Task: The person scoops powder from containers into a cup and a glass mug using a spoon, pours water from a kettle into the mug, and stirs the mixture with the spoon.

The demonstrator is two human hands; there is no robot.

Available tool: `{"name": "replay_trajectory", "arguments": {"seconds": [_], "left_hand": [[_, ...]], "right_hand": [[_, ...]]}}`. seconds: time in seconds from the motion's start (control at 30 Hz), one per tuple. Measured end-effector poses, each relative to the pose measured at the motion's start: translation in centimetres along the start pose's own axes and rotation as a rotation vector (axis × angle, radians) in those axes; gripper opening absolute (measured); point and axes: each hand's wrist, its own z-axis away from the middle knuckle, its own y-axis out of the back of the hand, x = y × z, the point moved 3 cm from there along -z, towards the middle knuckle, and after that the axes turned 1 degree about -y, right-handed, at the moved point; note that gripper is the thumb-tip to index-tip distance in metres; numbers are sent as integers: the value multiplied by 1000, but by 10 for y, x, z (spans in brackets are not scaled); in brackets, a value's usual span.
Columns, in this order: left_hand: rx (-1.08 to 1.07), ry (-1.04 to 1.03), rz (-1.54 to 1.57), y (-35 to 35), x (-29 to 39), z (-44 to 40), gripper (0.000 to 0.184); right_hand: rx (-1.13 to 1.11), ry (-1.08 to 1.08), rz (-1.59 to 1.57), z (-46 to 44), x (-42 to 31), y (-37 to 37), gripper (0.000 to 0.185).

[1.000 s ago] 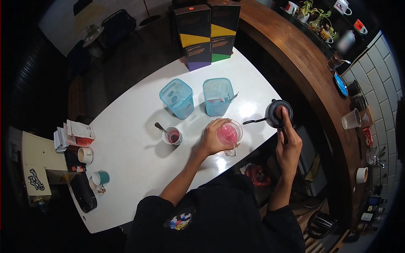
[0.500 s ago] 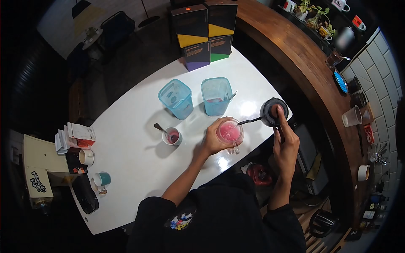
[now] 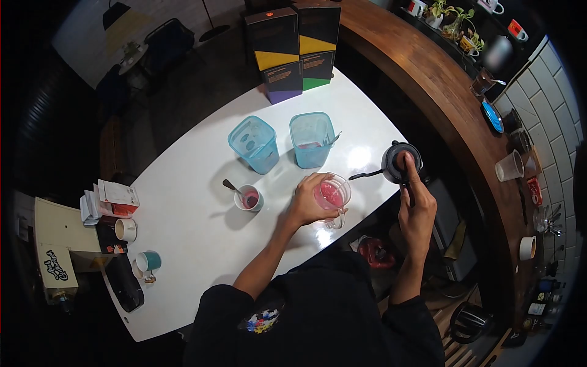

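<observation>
My left hand [image 3: 310, 200] is wrapped round a clear glass mug [image 3: 333, 192] with pink contents in it. The mug tilts a little, and its handle points toward me. In my right hand [image 3: 417, 205] is a black gooseneck kettle [image 3: 394, 160], gripped by its handle, with a finger stretched onto the lid. The kettle's thin spout ends just right of the mug's rim, apart from it. No stream shows at the tip. Left of the mug stands a white cup [image 3: 249, 199] with dark pink contents and a spoon [image 3: 231, 185] leaning in it.
Two blue translucent containers [image 3: 254, 144] stand beyond my hands, the right one holding a utensil and some pink matter. Dark boxes [image 3: 284, 79] rise at the white table's [image 3: 183, 244] far end. A teal cup [image 3: 148, 260] sits at left. A wooden counter [image 3: 452, 92] curves along the right.
The mug has tilted and shifted slightly in my left hand. The kettle has moved a little right, so its spout tip is now away from the mug's rim.
</observation>
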Motion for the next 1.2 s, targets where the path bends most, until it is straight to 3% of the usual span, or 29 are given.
{"name": "replay_trajectory", "arguments": {"seconds": [0.13,0.37,0.47,0.53,0.67,0.77,1.03,1.2], "left_hand": [[9,-117,-136,9,20,-5,77],[75,-218,-44,-2,12,-6,81],[83,-141,133,-5,4,-3,86],[-9,23,420,-7,5,-3,86],[-40,33,422,-14,-3,2,89],[-17,23,465,-15,3,2,80],[2,-27,33,-4,4,2,78],[37,-84,-40,1,11,-2,76]], "right_hand": [[-18,-18,-9,2,-1,0,81],[-36,-11,-37,4,-7,-2,82],[-36,-21,-41,3,-7,-3,82],[-24,-20,-56,3,-8,-4,82],[3,-2,-62,1,-8,-4,82],[18,25,-43,0,-5,-4,82],[-11,-35,-19,4,-1,0,81],[-9,-27,-18,5,0,1,81]]}}
